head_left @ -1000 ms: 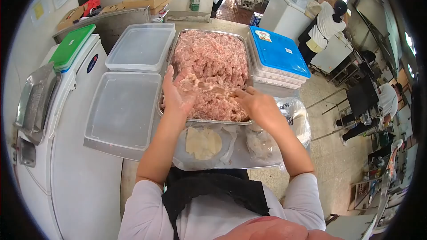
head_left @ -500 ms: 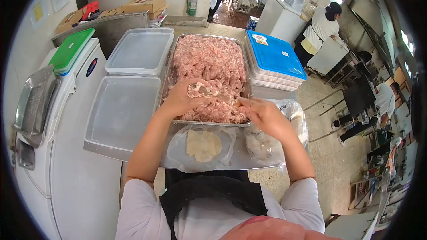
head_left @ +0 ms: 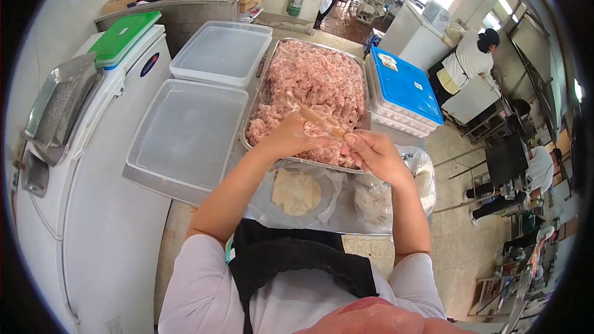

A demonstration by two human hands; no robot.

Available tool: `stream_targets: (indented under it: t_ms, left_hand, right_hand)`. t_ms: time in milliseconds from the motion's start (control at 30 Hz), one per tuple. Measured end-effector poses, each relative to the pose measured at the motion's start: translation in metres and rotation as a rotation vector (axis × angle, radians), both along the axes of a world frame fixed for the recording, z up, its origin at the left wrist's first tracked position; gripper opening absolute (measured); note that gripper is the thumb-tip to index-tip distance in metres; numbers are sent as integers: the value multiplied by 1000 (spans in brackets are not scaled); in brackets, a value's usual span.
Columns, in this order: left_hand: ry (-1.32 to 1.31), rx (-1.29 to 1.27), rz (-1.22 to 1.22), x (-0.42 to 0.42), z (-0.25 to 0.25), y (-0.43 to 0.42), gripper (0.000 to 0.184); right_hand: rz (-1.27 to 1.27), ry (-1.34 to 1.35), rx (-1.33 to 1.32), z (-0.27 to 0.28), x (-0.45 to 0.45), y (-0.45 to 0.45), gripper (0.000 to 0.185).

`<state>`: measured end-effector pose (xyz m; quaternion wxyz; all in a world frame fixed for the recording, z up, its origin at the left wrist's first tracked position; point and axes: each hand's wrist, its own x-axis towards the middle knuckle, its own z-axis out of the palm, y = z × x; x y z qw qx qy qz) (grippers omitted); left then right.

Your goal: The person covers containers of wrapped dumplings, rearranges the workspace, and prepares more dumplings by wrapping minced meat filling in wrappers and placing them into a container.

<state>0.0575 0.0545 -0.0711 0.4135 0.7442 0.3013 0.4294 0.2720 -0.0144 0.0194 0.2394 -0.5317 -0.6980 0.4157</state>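
A wide metal tray (head_left: 249, 142) heaped with ground meat (head_left: 318, 77) stands in front of me. Over its near end, my left hand (head_left: 294, 136) is curled with a thin dough wrapper (head_left: 314, 128) in it, a smear of meat on top. My right hand (head_left: 377, 154) pinches one end of a flat wooden spatula (head_left: 322, 122), which points up and left across the left hand. Below the tray, several pale dough wrappers (head_left: 297, 193) lie on a plastic sheet. Near my right forearm rests a clear plastic bag (head_left: 374, 201) with pale contents.
Two translucent plastic containers (head_left: 185, 133) sit left of the tray. Blue-lidded stacked boxes (head_left: 408, 83) stand on its right. A white freezer (head_left: 117, 210) with a green lid (head_left: 127, 37) on it runs along my left. Co-workers (head_left: 467, 55) are at the far right.
The spatula has swung up from the meat and now lies across the wrapper in my left hand. Both hands have come closer together. The whole view has shifted and turned slightly.
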Motion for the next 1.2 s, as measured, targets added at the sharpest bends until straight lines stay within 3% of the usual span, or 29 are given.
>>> stream_targets:
  t_ms: [133,267,333,367,433,567,633,767,833,900,1033,1133,1200]
  left_hand:
    - [32,-48,-37,-14,4,4,34]
    - [-164,83,-18,-25,-7,8,33]
    - [-143,203,4,-25,-1,8,36]
    - [-70,94,-65,-28,4,8,37]
    - [77,-126,-209,-35,18,5,39]
    - [3,-102,-87,-37,-2,14,36]
    - [-57,-89,38,-35,-16,19,34]
    - [82,-142,-17,-38,-17,29,34]
    - [250,-138,36,-39,-14,29,31]
    - [115,-82,-34,-41,-22,29,31]
    - [-10,-63,-64,-25,-10,20,32]
    - [114,-66,-206,-24,11,22,38]
    - [176,-11,-129,-28,9,24,39]
  right_hand:
    - [37,-238,224,-8,10,6,29]
    - [-45,-316,348,15,35,-1,23]
    - [106,-345,552,7,35,1,23]
    - [182,-359,655,1,35,3,23]
    - [218,-330,620,-21,26,9,21]
    - [26,-544,460,-1,26,15,22]
    - [18,-540,622,-6,16,3,21]
    - [180,-472,724,-53,28,22,21]
    - [108,-502,628,-65,58,38,19]
    - [-38,-646,490,-48,67,32,19]
    - [100,-167,516,-53,60,20,23]
    - [168,-125,484,-67,29,16,20]
    - [140,-207,484,-64,41,26,20]
